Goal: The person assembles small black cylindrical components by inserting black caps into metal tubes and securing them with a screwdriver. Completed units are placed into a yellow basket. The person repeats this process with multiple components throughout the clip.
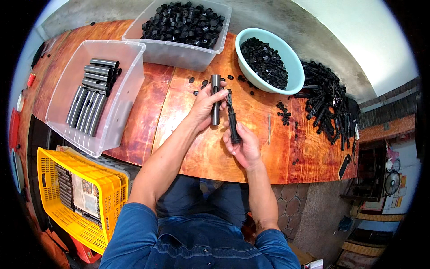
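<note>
My left hand (205,104) is closed around a dark grey metal tube (216,114), which stands nearly upright in the picture over the table's middle. Just right of it, my right hand (244,145) grips the lower end of a slim black plastic part (232,117) with an uneven, notched upper half. The black part's upper end is close to my left thumb; whether they touch I cannot tell. Several small black oval pieces (204,83) lie on the wood beyond my left hand. A thin metal rod (269,128) rests on the table to the right of my right hand.
A clear bin (123,130) at left holds several metal tubes (92,107). Behind it stands another clear bin (197,54) of black caps. A pale blue bowl (295,76) holds small black pieces. Black parts (329,103) are heaped at right. A yellow crate (109,197) stands lower left.
</note>
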`<action>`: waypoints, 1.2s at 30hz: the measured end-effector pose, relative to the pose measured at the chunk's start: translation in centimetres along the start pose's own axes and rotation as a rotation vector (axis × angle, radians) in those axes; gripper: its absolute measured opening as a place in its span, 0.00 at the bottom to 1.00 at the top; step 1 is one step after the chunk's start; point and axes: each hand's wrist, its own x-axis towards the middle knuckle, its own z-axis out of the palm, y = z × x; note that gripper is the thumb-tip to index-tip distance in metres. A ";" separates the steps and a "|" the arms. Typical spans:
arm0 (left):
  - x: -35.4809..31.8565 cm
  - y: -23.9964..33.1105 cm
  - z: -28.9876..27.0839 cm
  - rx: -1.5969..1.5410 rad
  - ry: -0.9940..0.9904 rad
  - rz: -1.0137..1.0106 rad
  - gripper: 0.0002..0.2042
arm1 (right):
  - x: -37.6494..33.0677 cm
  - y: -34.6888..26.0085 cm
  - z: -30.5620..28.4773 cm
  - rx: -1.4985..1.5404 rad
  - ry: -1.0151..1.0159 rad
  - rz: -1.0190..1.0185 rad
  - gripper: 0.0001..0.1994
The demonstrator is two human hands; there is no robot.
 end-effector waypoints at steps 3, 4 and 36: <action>0.0 -0.1 0.2 0.014 0.010 0.019 0.16 | -0.1 0.3 0.9 -0.250 0.148 -0.107 0.13; 0.1 -0.2 0.3 -0.018 0.029 0.020 0.16 | -0.2 0.5 1.2 -0.346 0.208 -0.145 0.12; -0.2 0.4 0.1 -0.436 0.071 0.113 0.19 | -3.5 3.5 2.8 -1.252 0.421 -0.565 0.09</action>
